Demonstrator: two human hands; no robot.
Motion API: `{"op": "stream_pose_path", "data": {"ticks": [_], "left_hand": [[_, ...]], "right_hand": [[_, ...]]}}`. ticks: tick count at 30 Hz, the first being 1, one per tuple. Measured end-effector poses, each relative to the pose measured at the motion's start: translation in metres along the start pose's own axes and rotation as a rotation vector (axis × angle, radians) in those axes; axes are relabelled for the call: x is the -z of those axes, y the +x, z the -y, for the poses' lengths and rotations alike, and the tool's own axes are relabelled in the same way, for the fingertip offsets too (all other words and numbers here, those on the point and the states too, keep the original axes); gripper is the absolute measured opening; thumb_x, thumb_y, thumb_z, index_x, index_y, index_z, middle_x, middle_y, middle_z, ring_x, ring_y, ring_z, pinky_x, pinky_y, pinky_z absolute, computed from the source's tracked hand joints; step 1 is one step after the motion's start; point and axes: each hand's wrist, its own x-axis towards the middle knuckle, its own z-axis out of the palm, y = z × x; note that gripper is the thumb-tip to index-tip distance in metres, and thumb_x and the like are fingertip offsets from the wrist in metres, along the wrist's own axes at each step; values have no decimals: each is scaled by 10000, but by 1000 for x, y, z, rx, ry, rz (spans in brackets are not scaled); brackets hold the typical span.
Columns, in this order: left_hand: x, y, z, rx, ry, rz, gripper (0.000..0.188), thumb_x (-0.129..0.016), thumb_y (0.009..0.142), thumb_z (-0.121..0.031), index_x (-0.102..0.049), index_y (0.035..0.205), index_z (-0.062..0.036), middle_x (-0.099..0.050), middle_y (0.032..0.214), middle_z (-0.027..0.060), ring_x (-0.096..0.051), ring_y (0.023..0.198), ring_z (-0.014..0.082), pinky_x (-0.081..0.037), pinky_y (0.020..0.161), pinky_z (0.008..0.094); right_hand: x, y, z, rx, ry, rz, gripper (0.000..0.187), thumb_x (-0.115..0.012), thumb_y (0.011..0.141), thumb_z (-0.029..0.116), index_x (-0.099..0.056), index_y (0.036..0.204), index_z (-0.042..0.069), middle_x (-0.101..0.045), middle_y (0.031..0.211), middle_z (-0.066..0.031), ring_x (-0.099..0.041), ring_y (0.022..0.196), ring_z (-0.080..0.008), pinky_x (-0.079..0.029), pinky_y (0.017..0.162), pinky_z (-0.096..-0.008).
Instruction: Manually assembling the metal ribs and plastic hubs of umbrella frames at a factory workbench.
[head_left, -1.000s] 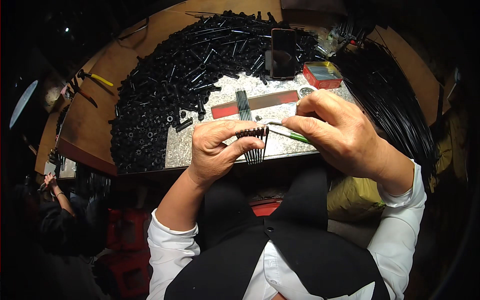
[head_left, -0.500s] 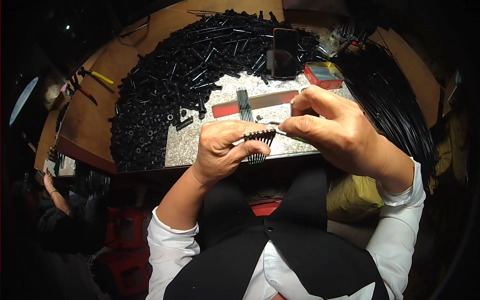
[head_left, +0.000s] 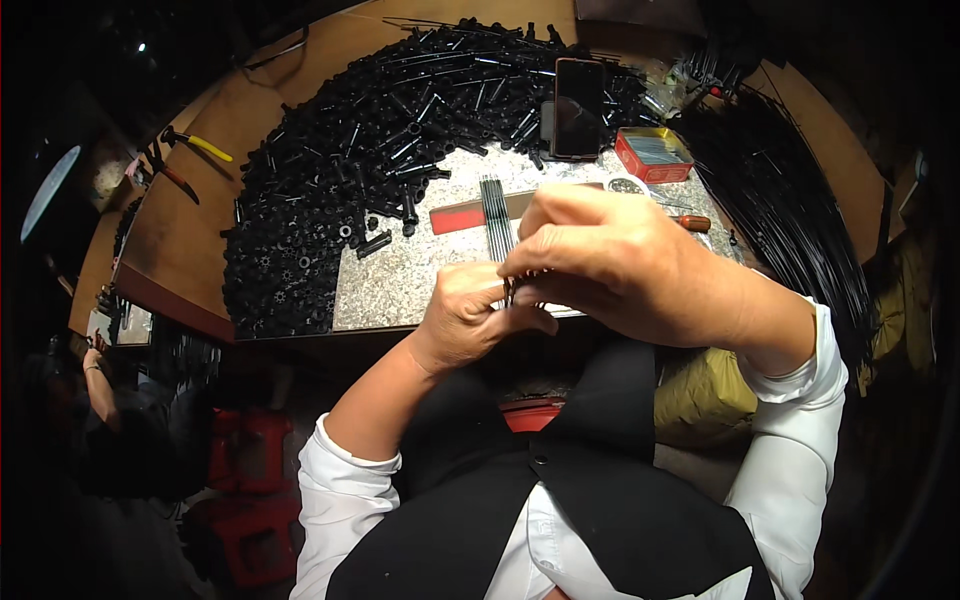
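My left hand [head_left: 462, 318] is closed round a bundle of thin dark metal rods [head_left: 494, 215], like umbrella ribs. Their long ends reach away from me over the light board, and their near ends sit between thumb and fingers. My right hand [head_left: 610, 255] has come over them, its thumb and fingertips pinched together against the near ends. Whatever lies between those fingertips is hidden by the hand. Under the rods lies a flat red and grey bar [head_left: 457, 217]. An orange-handled tool [head_left: 690, 223] rests beyond my right wrist.
A big heap of black tubes and toothed rings [head_left: 360, 150] covers the table's left and back. A phone [head_left: 578, 110] stands upright near a red tin [head_left: 652, 158]. Long black rods [head_left: 790, 210] lie at the right; pliers [head_left: 200, 148] lie far left, near another person's arm [head_left: 100, 385].
My right hand has moved left onto the rods' near ends, which were fanned in a row and are now largely covered. The orange-handled tool has come into sight.
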Motion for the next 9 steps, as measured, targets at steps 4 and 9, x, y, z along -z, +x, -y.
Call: {"op": "stream_pose_path", "data": {"ticks": [4, 9], "left_hand": [[-12, -26, 22, 69, 269, 168, 507, -800, 661, -364, -651, 1020, -39, -652, 936, 112, -643, 878, 292, -513, 748, 346], [-13, -49, 40, 99, 724, 553, 786, -769, 680, -481, -475, 1316, -125, -456, 1362, 138, -425, 1266, 312, -334, 1057, 426]], "right_hand": [[-1, 3, 4, -18, 5, 83, 198, -705, 755, 14, -616, 932, 10, -570, 816, -99, -604, 737, -244, -486, 625, -328], [12, 8, 7, -55, 17, 107, 144, -674, 788, -10, -616, 918, 12, -582, 847, -103, -615, 752, -247, -499, 643, -327]]}}
